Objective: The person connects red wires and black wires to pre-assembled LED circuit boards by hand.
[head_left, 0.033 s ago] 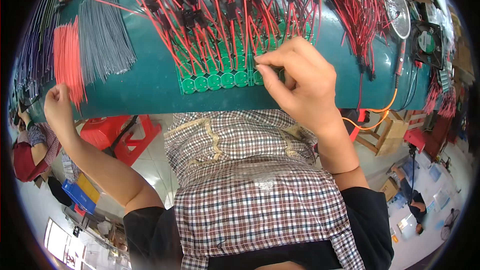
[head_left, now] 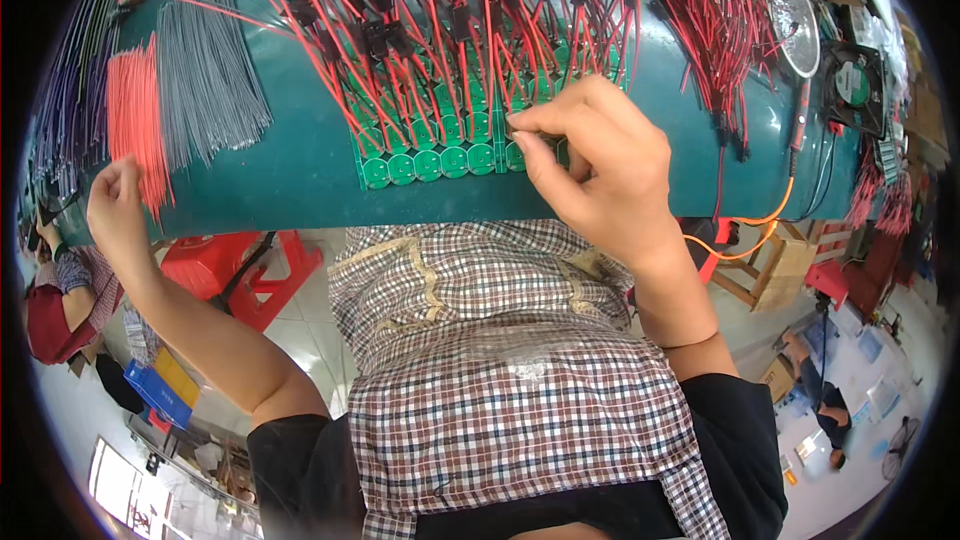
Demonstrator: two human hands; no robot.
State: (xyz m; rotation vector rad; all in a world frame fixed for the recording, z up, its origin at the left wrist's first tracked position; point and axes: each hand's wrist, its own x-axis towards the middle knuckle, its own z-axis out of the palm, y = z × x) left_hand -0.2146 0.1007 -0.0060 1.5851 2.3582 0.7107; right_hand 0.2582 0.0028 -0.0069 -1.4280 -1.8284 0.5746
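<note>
Your right hand sits on the near edge of the green circuit board panel, the strip of small round boards lying mid-table on the teal mat. Your thumb and forefinger are pressed together in a pinch right at the panel's right end, around a tiny part I can't make out, with the other fingers curled under. The hand covers that end of the panel, so what's beneath the palm is hidden.

Your left hand is way off at the left edge of the mat, well apart from the panel. Its fingers are loosely bent and its fingertips touch the bottom of the bundle of red wires; I can't tell if it's actually gripping any.

Stuff around you: just right of that red bundle lies a fan of grey wires. Behind the panel there's a whole tangle of red leads with black connectors sprouting up from the boards, so the far rows are mostly buried. Off to the right you've got a round magnifier lens, a black cooling fan, and a soldering iron with an orange cord looping off the table edge. Below the table there's a red plastic stool by your left side, and a person in a red top sits at the far left.
</note>
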